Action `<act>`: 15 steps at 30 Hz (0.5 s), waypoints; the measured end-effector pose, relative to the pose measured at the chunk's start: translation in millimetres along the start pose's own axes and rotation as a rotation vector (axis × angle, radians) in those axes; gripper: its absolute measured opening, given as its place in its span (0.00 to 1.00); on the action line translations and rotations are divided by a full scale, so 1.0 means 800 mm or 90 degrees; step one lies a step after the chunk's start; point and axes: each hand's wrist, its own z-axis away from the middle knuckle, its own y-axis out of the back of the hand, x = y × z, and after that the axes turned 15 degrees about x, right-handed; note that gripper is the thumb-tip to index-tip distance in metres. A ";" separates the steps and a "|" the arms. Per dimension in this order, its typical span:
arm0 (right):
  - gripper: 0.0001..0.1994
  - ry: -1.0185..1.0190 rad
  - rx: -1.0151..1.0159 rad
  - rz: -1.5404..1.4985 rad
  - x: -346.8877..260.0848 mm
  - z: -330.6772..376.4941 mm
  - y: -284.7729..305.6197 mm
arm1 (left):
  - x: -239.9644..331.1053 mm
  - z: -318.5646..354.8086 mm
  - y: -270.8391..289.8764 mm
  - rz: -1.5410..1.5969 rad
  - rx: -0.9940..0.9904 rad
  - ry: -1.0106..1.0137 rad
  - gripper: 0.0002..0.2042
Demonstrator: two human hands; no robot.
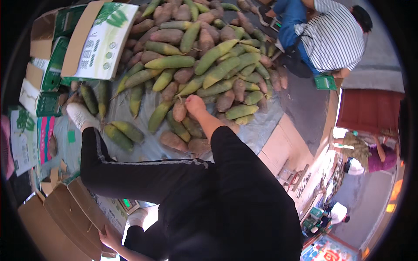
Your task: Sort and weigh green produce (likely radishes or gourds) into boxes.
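Observation:
My right hand (196, 105) reaches into a big heap of radishes. Its fingers are closed at the top of a short reddish-brown radish (179, 111), beside its thin stalk. Long green radishes (169, 62) and other reddish ones (166, 36) are piled around and beyond it. Low on the left, my left hand (111, 239) grips the edge of an open cardboard box (72, 217); part of the hand's hold is hidden by the flap. The box stands by a scale with a lit green display (126, 203), partly covered by my leg.
A white printed carton (102, 41) stands at the heap's left, near green crates (48, 103). A plastic sheet (146, 148) lies under the radishes. A person in a striped shirt (333, 37) sits at the far right. Flat cardboard (285, 145) covers floor on the right; more people are beyond.

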 end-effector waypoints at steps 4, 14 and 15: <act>0.09 0.006 0.008 0.032 0.020 -0.019 -0.012 | 0.017 -0.002 -0.003 -0.105 0.004 -0.054 0.17; 0.14 0.004 -0.074 0.141 -0.022 -0.024 -0.019 | 0.004 -0.002 -0.001 -0.096 0.022 -0.069 0.15; 0.14 0.005 -0.075 0.142 -0.030 -0.021 -0.018 | 0.003 -0.001 0.002 -0.114 0.025 -0.074 0.15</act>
